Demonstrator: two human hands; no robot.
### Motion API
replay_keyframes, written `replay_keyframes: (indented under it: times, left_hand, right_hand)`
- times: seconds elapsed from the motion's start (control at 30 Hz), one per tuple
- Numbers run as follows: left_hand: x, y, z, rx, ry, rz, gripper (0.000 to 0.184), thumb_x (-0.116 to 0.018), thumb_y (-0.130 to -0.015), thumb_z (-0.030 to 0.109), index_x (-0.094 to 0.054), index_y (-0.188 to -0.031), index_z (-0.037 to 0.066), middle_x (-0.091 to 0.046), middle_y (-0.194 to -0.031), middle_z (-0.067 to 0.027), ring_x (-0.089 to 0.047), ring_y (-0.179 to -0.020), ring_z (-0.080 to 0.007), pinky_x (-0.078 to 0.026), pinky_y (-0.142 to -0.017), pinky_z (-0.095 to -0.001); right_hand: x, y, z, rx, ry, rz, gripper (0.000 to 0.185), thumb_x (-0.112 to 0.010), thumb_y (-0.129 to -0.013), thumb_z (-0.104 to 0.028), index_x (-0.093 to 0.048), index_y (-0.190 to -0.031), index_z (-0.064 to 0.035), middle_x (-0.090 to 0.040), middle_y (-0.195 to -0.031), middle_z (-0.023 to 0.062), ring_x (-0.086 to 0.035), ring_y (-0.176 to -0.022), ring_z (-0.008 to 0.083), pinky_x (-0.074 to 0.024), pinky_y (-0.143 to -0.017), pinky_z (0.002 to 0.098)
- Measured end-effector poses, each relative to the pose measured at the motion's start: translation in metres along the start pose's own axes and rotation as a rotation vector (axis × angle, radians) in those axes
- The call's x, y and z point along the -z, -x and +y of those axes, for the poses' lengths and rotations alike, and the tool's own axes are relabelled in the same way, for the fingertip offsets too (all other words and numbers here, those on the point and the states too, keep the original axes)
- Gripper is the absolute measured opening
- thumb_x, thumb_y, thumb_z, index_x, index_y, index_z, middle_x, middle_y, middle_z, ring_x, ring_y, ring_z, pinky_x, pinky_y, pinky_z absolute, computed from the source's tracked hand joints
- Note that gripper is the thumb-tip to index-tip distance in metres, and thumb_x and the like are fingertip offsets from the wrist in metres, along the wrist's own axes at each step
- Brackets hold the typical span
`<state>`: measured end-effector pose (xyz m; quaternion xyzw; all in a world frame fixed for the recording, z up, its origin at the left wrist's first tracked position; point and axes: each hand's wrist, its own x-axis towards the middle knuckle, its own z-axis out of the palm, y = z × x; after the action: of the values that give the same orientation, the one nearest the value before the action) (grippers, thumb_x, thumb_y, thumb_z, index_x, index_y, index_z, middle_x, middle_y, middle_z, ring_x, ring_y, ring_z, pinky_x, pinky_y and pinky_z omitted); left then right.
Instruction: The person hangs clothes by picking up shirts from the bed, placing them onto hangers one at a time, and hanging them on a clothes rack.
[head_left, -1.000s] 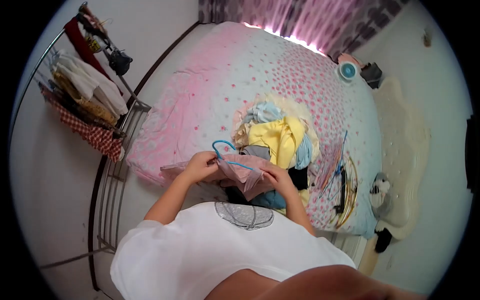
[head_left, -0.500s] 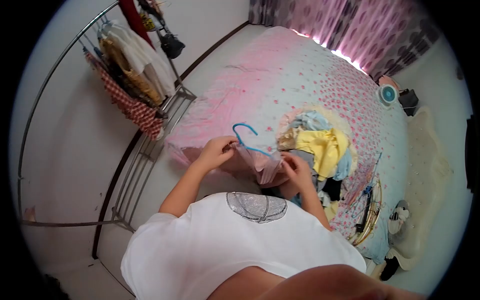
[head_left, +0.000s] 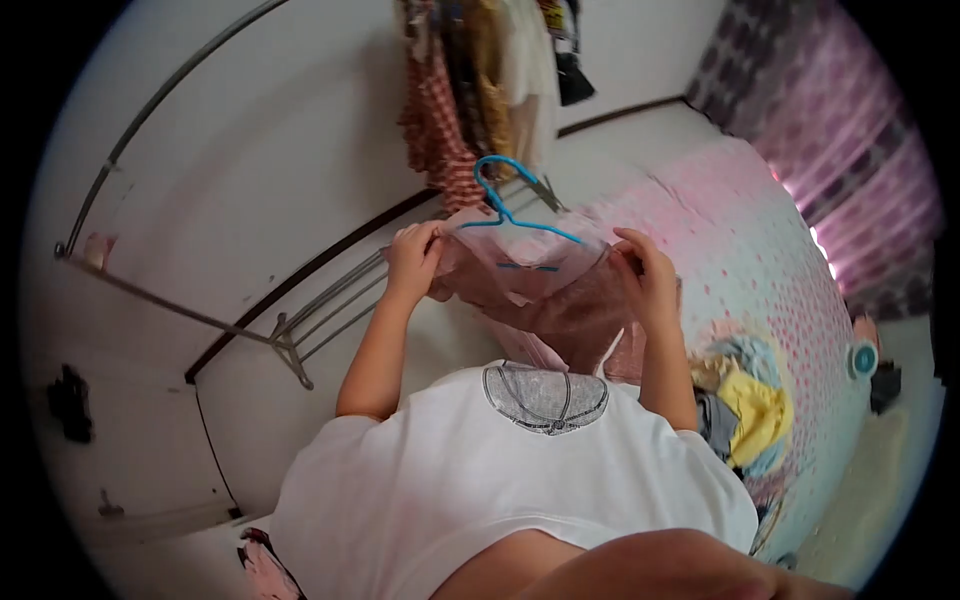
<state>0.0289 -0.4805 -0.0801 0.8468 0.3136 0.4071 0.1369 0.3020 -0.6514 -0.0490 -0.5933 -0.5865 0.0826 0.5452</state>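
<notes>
A sheer pale pink garment (head_left: 575, 305) hangs on a blue clothes hanger (head_left: 508, 222) in front of my chest. The hanger's hook stands up above the neckline, and its lower bar shows through the thin cloth. My left hand (head_left: 413, 262) pinches the garment at its left shoulder. At the opposite shoulder, my right hand (head_left: 645, 275) has its fingers closed on the cloth. The lower part of the garment drapes down toward my white T-shirt (head_left: 500, 470), and its hem is hidden.
Ahead stands a metal clothes rack (head_left: 190, 305) with several hung clothes, among them a red checked garment (head_left: 440, 130). To the right is a bed (head_left: 740, 220) with a pile of clothes, a yellow one (head_left: 755, 410) on top. A small fan (head_left: 862, 360) sits beyond.
My view has turned left toward the rack. Both hands have lifted the garment and spread its shoulders apart; the hanger now stands upright inside it.
</notes>
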Motion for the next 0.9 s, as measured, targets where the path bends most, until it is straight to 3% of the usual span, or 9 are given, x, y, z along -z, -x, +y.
replay_keyframes:
  times: [0.23,0.33,0.4,0.53,0.67,0.77,0.87,0.9]
  left_hand:
    - [0.082,0.019,-0.064,0.163,-0.272,0.187,0.011,-0.055,-0.073,0.012,-0.054,-0.081,0.004,-0.055,-0.074,-0.0096,-0.051,-0.074,-0.0298,-0.035,-0.072,-0.0386]
    - [0.095,0.020,-0.066,0.170,-0.286,0.297,0.009,-0.055,-0.072,0.009,-0.050,-0.076,0.002,-0.049,-0.068,-0.0106,-0.047,-0.068,-0.0280,-0.034,-0.066,-0.0361]
    - [0.095,0.016,-0.074,0.157,-0.273,0.357,0.010,-0.055,-0.071,0.008,-0.049,-0.074,0.001,-0.046,-0.066,-0.0112,-0.045,-0.065,-0.0269,-0.034,-0.062,-0.0344]
    - [0.094,0.009,-0.090,0.310,-0.192,0.335,0.011,-0.057,-0.072,0.008,-0.052,-0.079,0.001,-0.050,-0.067,-0.0108,-0.047,-0.066,-0.0268,-0.036,-0.061,-0.0332]
    - [0.103,-0.022,-0.074,0.593,0.231,0.188,0.020,-0.059,-0.074,0.008,-0.054,-0.091,0.000,-0.056,-0.081,-0.0126,-0.054,-0.079,-0.0246,-0.042,-0.070,-0.0340]
    - [0.089,-0.044,-0.085,0.370,-0.022,0.219,0.027,-0.056,-0.073,0.005,-0.053,-0.100,0.003,-0.055,-0.094,-0.0115,-0.053,-0.086,-0.0228,-0.042,-0.073,-0.0285]
    - [0.078,-0.053,-0.097,0.163,-0.334,0.111,0.033,-0.056,-0.072,0.006,-0.052,-0.105,0.004,-0.053,-0.102,-0.0120,-0.052,-0.091,-0.0244,-0.042,-0.074,-0.0302]
    - [0.073,-0.053,-0.096,0.281,-0.219,0.065,0.033,-0.057,-0.072,0.010,-0.052,-0.105,0.004,-0.053,-0.102,-0.0129,-0.051,-0.093,-0.0301,-0.040,-0.079,-0.0334]
  right_hand:
    - [-0.093,-0.071,-0.016,0.167,-0.002,-0.195,0.030,-0.060,-0.072,0.002,-0.054,-0.101,-0.0057,-0.057,-0.070,0.0061,-0.055,-0.064,0.0151,-0.0431,-0.058,0.0250]
    - [-0.115,-0.095,-0.013,0.169,0.049,-0.286,0.017,-0.060,-0.074,-0.005,-0.056,-0.090,-0.0041,-0.056,-0.067,0.0096,-0.055,-0.064,0.0208,-0.0423,-0.058,0.0286]
    - [-0.121,-0.113,-0.004,0.284,0.190,-0.309,0.011,-0.059,-0.076,-0.011,-0.055,-0.083,-0.0028,-0.054,-0.066,0.0119,-0.053,-0.061,0.0243,-0.0409,-0.056,0.0304]
    - [-0.127,-0.145,0.014,0.335,0.218,-0.369,0.020,-0.057,-0.078,-0.019,-0.053,-0.070,-0.0006,-0.052,-0.063,0.0136,-0.047,-0.055,0.0301,-0.0374,-0.051,0.0336]
    - [-0.134,-0.175,0.033,0.191,0.175,-0.370,0.023,-0.060,-0.077,-0.021,-0.055,-0.069,0.0006,-0.052,-0.058,0.0125,-0.048,-0.051,0.0232,-0.0378,-0.050,0.0309]
    - [-0.136,-0.189,0.038,0.058,0.115,-0.364,0.025,-0.063,-0.075,-0.023,-0.057,-0.069,0.0007,-0.052,-0.055,0.0096,-0.048,-0.050,0.0156,-0.0376,-0.049,0.0280]
    - [-0.148,-0.191,0.053,0.015,0.075,-0.355,0.026,-0.066,-0.074,-0.024,-0.058,-0.069,0.0000,-0.052,-0.054,0.0053,-0.046,-0.050,0.0097,-0.0366,-0.048,0.0255]
    - [-0.154,-0.192,0.057,-0.044,0.063,-0.362,0.026,-0.067,-0.073,-0.024,-0.058,-0.068,-0.0002,-0.051,-0.054,0.0040,-0.045,-0.050,0.0090,-0.0362,-0.048,0.0250]
